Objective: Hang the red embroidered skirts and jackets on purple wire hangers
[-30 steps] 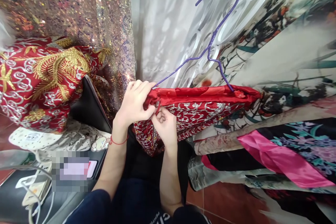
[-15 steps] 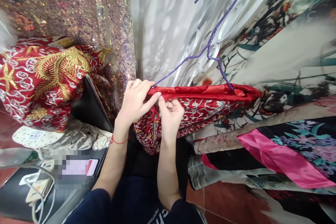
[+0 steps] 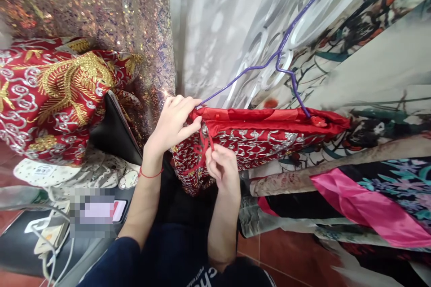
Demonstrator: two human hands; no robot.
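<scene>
A red skirt [image 3: 269, 143] with silver embroidery lies across my front, its satin waistband [image 3: 256, 119] turned up. The purple wire hanger [image 3: 281, 49] reaches down to the waistband at both ends. My left hand [image 3: 177, 121] grips the waistband's left end, where the hanger's tip meets it. Below that, my right hand [image 3: 222, 161] pinches a thin red ribbon [image 3: 206, 143] that hangs from the left end of the waistband.
On the left, a red garment with gold embroidery [image 3: 67, 94] lies over a black case [image 3: 114, 130]. Below are a polka-dot cap [image 3: 43, 172], a phone [image 3: 119, 210] and white cables [image 3: 54, 251]. Sequined fabric [image 3: 134, 18] hangs behind; printed clothes [image 3: 370, 197] hang on the right.
My right hand has moved down and slightly right from the waistband, drawing the red ribbon out. My left hand stays on the waistband. The hanger and skirt have shifted a little right in view.
</scene>
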